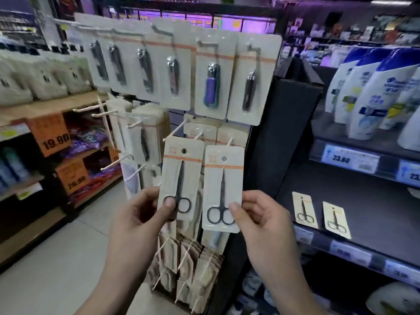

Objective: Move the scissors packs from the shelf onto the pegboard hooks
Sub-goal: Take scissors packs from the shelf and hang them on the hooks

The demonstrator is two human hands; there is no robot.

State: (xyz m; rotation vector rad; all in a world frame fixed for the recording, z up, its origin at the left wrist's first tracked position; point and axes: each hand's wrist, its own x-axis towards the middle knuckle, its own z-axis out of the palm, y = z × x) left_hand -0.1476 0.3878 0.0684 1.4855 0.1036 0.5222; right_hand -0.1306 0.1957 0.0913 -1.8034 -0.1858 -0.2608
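At the end of a shop aisle, in front of a pegboard rack (261,155) hung with carded goods, two bare hands each hold up one scissors pack. Left hand (145,214): thumb pressed on the front of the left pack (181,176) over one finger loop of the black scissors, other fingers behind the card, so the pack is pinched at its lower edge. Right hand (256,214): thumb on the lower right corner of the right pack (222,189), fingers behind, same pinch. Both packs upright, points of the scissors up, side by side with edges close or slightly overlapping (cannot tell which). Each card has a round hole near the top; a pale hook (175,130) ends just above the left pack's top edge, and another hook tip (230,142) shows just above the right pack. Neither hole sits on a hook as far as can be seen. Two more scissors packs (321,214) lie flat on the dark shelf (363,201) to the right, near each other but apart, close to the front edge. Upper row of the rack carries nail clippers (172,76) on cards. White bottles (372,92) stand on the shelf above.
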